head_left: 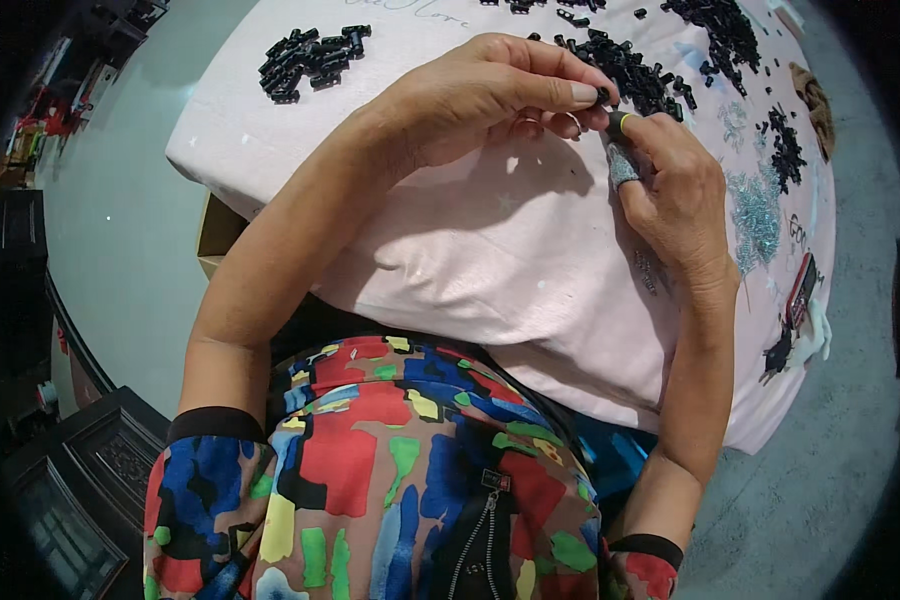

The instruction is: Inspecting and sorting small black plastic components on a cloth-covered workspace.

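My left hand (pixel 470 95) is pinched shut on a small black plastic part (pixel 602 97), held between thumb and forefinger above the pink cloth. Close against it is my right hand (pixel 678 180), its fingers curled in toward the part. A dark cover with a yellow band (pixel 620 124) sits on one of its fingertips, and a grey wrap (pixel 622 165) goes round the thumb. Whatever the right fingers grip is too small and hidden to name. Just beyond both hands lies a pile of similar black parts (pixel 630 78).
The table wears a pink cloth (pixel 450 270). Black parts form a heap (pixel 310 62) at far left and others (pixel 715 35) at far right. Small silvery pieces (pixel 755 215) lie right, near a red-edged phone (pixel 801 290). A brown cloth (pixel 812 110) hangs at the right edge.
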`<state>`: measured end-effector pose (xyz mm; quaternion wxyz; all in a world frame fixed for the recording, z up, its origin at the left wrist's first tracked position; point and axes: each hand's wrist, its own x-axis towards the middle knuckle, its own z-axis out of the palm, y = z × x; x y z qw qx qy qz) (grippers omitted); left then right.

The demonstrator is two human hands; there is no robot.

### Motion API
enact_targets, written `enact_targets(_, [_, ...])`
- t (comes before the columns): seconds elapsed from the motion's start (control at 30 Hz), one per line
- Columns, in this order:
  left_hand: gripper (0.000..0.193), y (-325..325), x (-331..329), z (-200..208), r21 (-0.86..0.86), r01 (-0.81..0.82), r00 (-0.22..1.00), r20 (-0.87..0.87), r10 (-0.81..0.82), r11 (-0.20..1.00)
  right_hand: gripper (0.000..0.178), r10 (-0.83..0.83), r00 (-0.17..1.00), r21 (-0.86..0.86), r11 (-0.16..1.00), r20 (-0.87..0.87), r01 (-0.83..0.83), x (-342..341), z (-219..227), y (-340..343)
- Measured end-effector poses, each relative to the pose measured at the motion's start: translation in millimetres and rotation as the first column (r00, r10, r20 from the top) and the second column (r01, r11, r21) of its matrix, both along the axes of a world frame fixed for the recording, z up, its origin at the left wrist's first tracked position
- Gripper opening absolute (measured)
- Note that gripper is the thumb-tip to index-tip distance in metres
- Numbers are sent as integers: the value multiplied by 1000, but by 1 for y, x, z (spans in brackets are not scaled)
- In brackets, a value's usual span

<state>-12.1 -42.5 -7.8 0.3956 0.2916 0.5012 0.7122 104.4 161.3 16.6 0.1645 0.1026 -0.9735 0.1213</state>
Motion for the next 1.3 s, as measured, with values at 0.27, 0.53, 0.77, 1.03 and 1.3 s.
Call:
enact_targets(0.27, [34,-2,3,8,-6,75,994,75,-74,997,28,-56,998,78,996,41,53,11,7,-3])
enact_targets(0.53, [35,-1,7,12,-17,100,990,101,-97,995,26,-71,997,43,997,17,70,14,8,-3])
enact_targets(0.77, [31,0,12,12,-55,48,998,54,-45,997,19,-96,958,-735,622,269,269,10,8,-3])
enact_targets(1.03, [29,1,12,9,-55,27,999,20,-26,998,21,29,983,-884,442,183,152,14,13,2])
enact_targets(1.3, [28,1,15,9,-66,-1,1000,-25,-1,998,21,97,983,-890,446,153,94,17,14,5])
